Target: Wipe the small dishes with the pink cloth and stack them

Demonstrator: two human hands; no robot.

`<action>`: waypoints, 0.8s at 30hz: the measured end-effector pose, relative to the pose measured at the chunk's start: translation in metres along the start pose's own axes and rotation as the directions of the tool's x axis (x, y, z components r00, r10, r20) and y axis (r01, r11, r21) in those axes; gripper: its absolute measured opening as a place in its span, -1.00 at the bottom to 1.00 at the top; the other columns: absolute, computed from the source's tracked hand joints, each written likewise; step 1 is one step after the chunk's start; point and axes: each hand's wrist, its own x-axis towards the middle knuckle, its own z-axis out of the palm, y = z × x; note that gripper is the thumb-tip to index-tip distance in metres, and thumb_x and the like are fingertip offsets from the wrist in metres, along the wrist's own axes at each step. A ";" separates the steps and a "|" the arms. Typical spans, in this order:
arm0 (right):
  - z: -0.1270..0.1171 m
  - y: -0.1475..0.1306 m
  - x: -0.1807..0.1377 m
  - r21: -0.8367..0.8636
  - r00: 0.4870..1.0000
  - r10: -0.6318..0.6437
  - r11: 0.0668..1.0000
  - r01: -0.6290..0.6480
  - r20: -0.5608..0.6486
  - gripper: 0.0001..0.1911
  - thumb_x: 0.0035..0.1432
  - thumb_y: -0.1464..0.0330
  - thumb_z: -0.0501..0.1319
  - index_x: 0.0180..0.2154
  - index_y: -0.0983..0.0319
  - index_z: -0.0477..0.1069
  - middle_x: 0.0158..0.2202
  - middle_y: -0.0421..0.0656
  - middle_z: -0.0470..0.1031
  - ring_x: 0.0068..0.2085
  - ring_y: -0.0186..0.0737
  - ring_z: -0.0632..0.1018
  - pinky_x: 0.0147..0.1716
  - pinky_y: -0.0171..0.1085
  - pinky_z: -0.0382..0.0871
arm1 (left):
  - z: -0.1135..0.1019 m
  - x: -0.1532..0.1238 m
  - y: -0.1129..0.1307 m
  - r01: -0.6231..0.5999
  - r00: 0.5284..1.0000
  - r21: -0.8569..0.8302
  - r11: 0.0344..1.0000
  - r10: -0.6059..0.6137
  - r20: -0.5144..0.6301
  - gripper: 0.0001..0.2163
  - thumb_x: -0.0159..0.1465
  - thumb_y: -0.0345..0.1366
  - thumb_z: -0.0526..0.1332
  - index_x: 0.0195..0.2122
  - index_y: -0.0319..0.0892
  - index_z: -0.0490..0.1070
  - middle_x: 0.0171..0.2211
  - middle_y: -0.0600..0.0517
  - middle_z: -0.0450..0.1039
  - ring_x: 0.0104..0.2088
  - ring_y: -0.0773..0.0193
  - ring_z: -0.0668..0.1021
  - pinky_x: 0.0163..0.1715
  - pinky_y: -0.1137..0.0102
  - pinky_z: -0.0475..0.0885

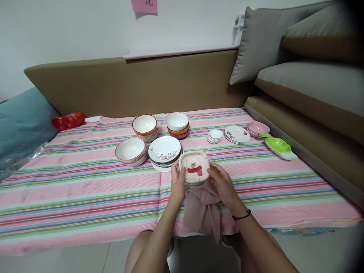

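Note:
Both of my hands hold a small square dish [194,167] printed with a bear in a red scarf, just above the striped cloth. My left hand [178,182] grips its left edge, fingers closed around the rim. On the dish's right edge sits my right hand [222,182], which also holds a dusty pink cloth [202,210] that hangs down beneath the dish.
The striped cloth [85,189] covers a low surface. On it stand a stack of floral plates [165,151], a red-rimmed bowl [131,151], two bowl stacks [145,127] [178,124], small saucers [215,135], a white plate [237,134], a pink dish [258,128] and a green dish [280,148]. Sofa cushions rise on the right.

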 end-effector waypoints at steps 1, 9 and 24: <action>-0.001 0.000 0.000 0.003 1.000 -0.003 1.000 0.003 -0.007 -0.63 -0.02 0.18 0.34 -0.15 0.16 0.47 -0.14 -0.14 0.53 -0.14 -0.13 0.51 -0.19 -0.23 0.40 | 0.000 0.000 0.000 0.010 1.000 -0.009 1.000 -0.010 0.005 -0.66 0.23 -0.02 0.16 -0.07 -0.09 0.21 -0.20 0.05 0.34 -0.22 0.27 0.46 -0.25 0.40 0.40; -0.004 0.001 -0.001 -0.050 0.999 0.013 0.999 -0.014 -0.031 -0.63 -0.04 0.19 0.37 -0.17 0.18 0.48 -0.18 -0.13 0.54 -0.17 -0.13 0.50 -0.23 -0.25 0.39 | 0.005 -0.004 0.007 -0.026 0.999 -0.030 0.999 0.025 -0.024 -0.65 0.20 0.00 0.19 -0.15 -0.12 0.22 -0.21 0.01 0.38 -0.22 0.24 0.48 -0.29 0.41 0.40; -0.003 0.005 0.000 -0.016 0.999 0.031 0.999 -0.031 -0.009 -0.69 -0.02 0.19 0.36 -0.21 0.16 0.48 -0.21 -0.17 0.53 -0.21 -0.19 0.50 -0.23 -0.26 0.38 | 0.002 -0.003 0.008 -0.040 0.999 -0.020 0.999 0.040 0.027 -0.70 0.22 -0.05 0.18 -0.17 -0.12 0.22 -0.27 0.06 0.31 -0.28 0.31 0.43 -0.32 0.45 0.38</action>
